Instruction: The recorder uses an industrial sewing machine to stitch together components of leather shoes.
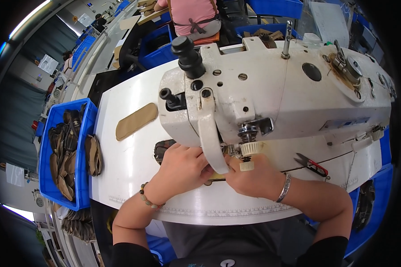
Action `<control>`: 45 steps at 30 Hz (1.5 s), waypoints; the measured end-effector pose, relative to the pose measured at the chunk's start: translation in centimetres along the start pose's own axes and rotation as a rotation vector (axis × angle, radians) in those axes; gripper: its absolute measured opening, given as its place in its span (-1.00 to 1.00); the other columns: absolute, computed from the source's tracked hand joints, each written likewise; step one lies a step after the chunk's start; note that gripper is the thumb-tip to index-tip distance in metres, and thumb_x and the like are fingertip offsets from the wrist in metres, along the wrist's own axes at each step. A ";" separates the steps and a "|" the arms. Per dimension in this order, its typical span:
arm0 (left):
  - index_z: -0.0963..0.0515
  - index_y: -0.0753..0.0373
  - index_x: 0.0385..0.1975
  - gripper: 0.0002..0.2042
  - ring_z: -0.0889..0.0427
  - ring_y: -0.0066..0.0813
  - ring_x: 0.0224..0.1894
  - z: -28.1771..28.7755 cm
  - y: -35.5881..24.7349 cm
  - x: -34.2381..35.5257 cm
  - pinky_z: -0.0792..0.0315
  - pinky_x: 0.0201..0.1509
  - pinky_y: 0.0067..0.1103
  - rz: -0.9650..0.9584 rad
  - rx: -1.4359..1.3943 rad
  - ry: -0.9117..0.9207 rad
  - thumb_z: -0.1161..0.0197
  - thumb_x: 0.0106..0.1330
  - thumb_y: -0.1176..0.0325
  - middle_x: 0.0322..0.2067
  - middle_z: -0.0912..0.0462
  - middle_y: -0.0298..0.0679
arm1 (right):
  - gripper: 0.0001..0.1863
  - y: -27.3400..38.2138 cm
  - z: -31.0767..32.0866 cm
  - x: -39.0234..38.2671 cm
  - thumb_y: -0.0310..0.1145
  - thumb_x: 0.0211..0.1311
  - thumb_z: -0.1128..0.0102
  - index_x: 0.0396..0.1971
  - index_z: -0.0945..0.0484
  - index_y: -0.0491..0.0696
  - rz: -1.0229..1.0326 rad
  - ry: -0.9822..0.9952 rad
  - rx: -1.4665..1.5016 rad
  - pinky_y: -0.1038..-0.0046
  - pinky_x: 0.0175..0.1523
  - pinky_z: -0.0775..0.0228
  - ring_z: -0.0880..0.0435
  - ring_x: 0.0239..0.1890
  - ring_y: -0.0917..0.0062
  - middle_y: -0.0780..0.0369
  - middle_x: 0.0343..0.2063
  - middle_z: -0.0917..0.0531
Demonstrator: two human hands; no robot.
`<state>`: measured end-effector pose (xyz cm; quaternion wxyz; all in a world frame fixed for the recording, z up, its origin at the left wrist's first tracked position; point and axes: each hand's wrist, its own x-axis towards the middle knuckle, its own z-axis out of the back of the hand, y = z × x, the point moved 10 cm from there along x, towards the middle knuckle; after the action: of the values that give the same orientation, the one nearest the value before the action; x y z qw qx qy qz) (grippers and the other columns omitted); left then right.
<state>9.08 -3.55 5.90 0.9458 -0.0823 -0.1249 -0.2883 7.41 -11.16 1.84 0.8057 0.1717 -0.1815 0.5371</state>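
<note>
At the white sewing machine [258, 93], my left hand [182, 167] has its fingers bent around a dark camouflage piece [161, 150] that pokes out to the left of the needle area. Just right of the pale presser lever, my right hand [251, 178] is curled low beside the needle area, its fingertips hidden by machine parts, so what it grips is unclear. A tan oval-ended piece [137, 121] lies flat on the white worktable [120, 173], left of the machine head. Red-handled thread snips [311, 164] rest to the right of my right hand.
A blue bin [84, 155] of fabric pieces stands at the left, with a loose stack [93, 155] beside it. More blue bins [367, 240] are at the right and behind the machine. A worker in a pink top [191, 15] sits beyond it.
</note>
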 end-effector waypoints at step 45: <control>-0.69 0.14 -0.46 -0.83 -0.64 -0.44 -0.32 1.8 0.6 -0.4 -0.54 -0.37 -0.54 -0.210 0.133 -0.306 -0.38 -0.13 0.38 -0.35 -0.65 -0.39 | -0.90 -1.6 0.9 1.0 -0.39 0.01 -0.24 -0.41 -0.56 0.04 -0.085 -0.037 0.015 0.38 -0.57 -0.43 -0.60 -0.64 0.44 0.34 -0.55 -0.59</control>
<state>8.74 -2.43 7.49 0.8839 -0.0491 -0.2936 -0.3607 9.18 -11.36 2.97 0.8228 0.1954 -0.1850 0.5006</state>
